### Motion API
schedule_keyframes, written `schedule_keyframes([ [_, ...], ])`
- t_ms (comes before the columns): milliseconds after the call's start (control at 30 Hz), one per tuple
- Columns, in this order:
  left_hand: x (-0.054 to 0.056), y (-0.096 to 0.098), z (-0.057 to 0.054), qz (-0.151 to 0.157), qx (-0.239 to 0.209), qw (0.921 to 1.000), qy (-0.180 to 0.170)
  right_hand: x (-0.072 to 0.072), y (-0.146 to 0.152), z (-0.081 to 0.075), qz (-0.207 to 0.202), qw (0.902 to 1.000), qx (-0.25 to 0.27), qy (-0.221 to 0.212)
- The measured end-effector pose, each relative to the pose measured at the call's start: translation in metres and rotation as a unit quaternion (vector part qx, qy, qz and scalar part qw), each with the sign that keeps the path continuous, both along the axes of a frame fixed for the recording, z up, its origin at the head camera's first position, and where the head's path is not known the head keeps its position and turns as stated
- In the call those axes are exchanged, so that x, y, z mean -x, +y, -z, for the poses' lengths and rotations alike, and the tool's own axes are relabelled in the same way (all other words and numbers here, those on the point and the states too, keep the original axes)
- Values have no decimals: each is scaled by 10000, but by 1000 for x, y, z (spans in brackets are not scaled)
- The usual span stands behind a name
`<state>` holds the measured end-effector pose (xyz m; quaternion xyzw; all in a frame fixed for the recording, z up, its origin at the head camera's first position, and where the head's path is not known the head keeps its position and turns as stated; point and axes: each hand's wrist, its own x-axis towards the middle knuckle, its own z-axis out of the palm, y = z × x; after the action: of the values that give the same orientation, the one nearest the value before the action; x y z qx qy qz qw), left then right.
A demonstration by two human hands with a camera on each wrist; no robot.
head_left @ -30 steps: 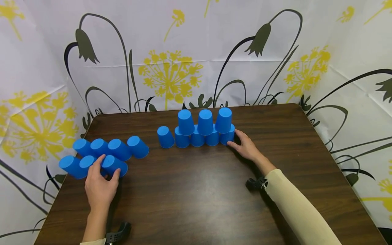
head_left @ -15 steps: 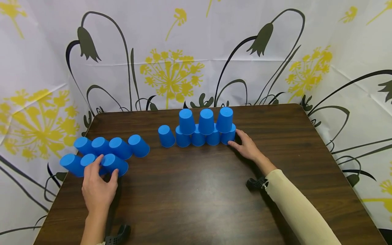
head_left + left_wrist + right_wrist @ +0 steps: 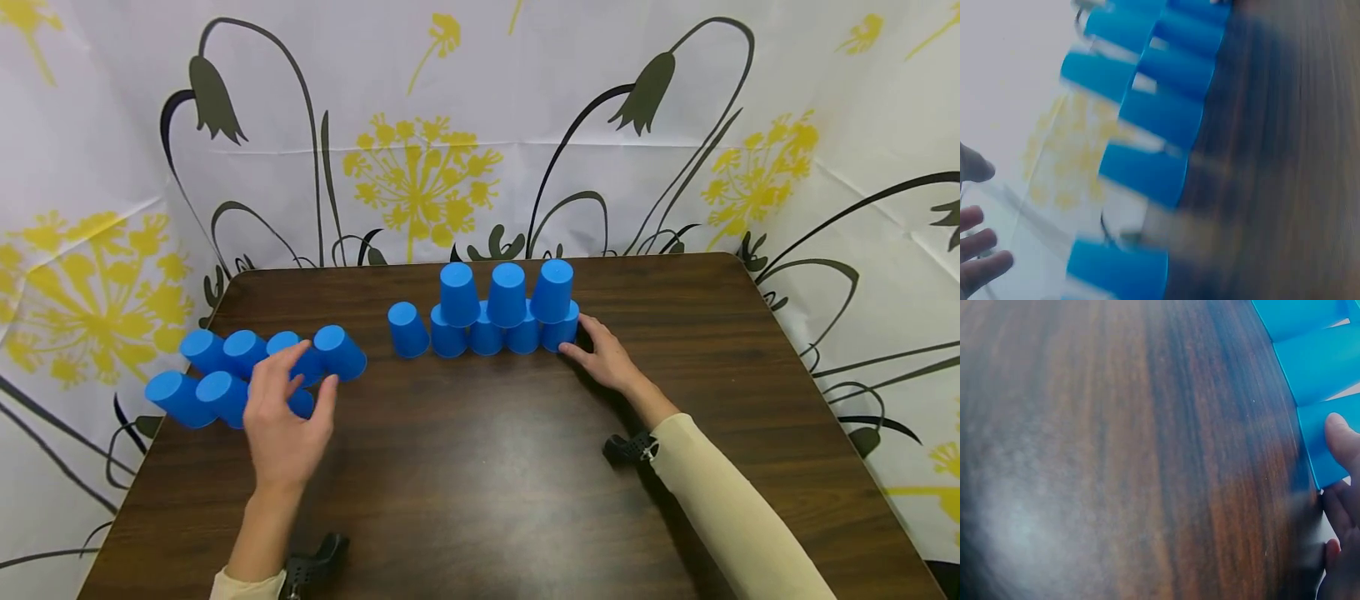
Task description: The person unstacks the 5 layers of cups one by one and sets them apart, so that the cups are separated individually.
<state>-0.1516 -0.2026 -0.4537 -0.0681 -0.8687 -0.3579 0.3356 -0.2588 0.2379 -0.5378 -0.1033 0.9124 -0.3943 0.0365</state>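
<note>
Near the far edge of the table (image 3: 465, 467), the right hand (image 3: 609, 365) holds the end cup (image 3: 558, 335) of a blue stack (image 3: 507, 295). Toward the left edge, the left hand (image 3: 288, 429), fingers parted and empty, hangs by seven cups (image 3: 181, 398).

Head view bright, sharp.
Soft glare on surface (image 3: 495, 475), shadow beside right sleeve (image 3: 731, 500); cups (image 3: 1163, 117) blurred in left wrist view; right wrist view hazy lower left.

near-row cup (image 3: 302, 404): is hiding partly behind the left hand (image 3: 288, 421)
left hand: is being cut by the left wrist view's edge
blue cups (image 3: 1142, 174): are blurring there
lower cups (image 3: 486, 339): are standing partly hidden by upper cups (image 3: 507, 295)
end cup (image 3: 558, 333), right hand (image 3: 606, 360): are being cropped in the right wrist view
</note>
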Motion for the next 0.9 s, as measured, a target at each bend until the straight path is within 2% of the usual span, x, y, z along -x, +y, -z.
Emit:
schedule_keyframes([
  [133, 22, 36, -7, 959, -211, 9948, -257, 0, 0, -1, 37, 10000, 3, -28],
  [233, 42, 61, -9, 1456, -454, 9867, -570, 0, 0, -1, 38, 10000, 16, -37],
  [300, 55, 75, -9, 1666, -513, 9810, -854, 0, -1, -1, 36, 10000, 26, -26],
  [433, 81, 95, -9, 1866, -523, 9742, -1155, 1, -1, -2, 22, 10000, 51, 5],
  [567, 100, 108, -7, 1955, -443, 9734, -1112, 1, -1, -1, 6, 10000, 63, 29],
  [767, 111, 123, -2, 2010, -324, 9741, -988, -1, 0, 0, 7, 10000, 66, 52],
  [900, 116, 128, 1, 1885, -349, 9773, -902, 0, 0, 1, -24, 9999, 94, 115],
])
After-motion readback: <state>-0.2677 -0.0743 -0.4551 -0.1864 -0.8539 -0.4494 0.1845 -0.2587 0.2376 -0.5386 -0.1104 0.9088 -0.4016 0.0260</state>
